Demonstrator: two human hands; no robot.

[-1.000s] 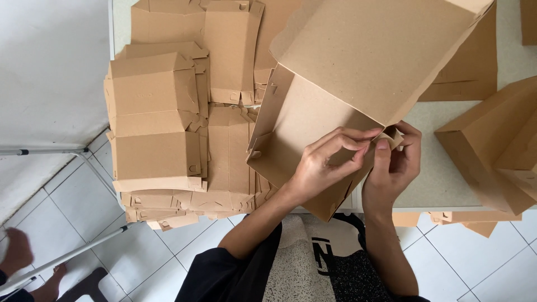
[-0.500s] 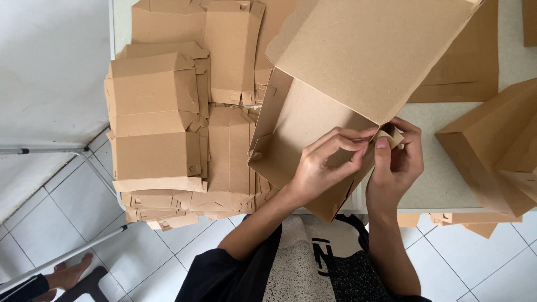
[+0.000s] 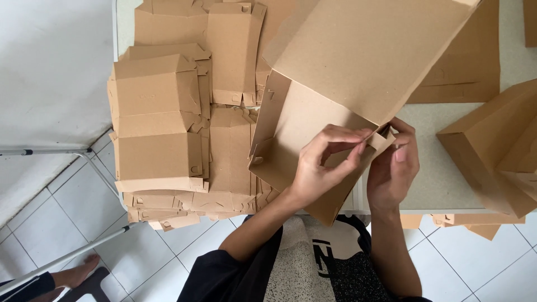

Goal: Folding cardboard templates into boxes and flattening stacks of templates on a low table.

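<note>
Cardboard box (image 3: 341, 84), half folded, stands tilted at the near edge of the desk (image 3: 447, 179), its big lid flap raised toward the far side. Both hands pinch its near right corner: the left hand (image 3: 324, 168) grips a small tab (image 3: 383, 140), and the right hand (image 3: 394, 168) braces the wall beside it. Good practice, I judge: bend along the crease, keeping the walls square. Plain matte brown board. Flat blanks (image 3: 168, 123) lie stacked on the left.
</note>
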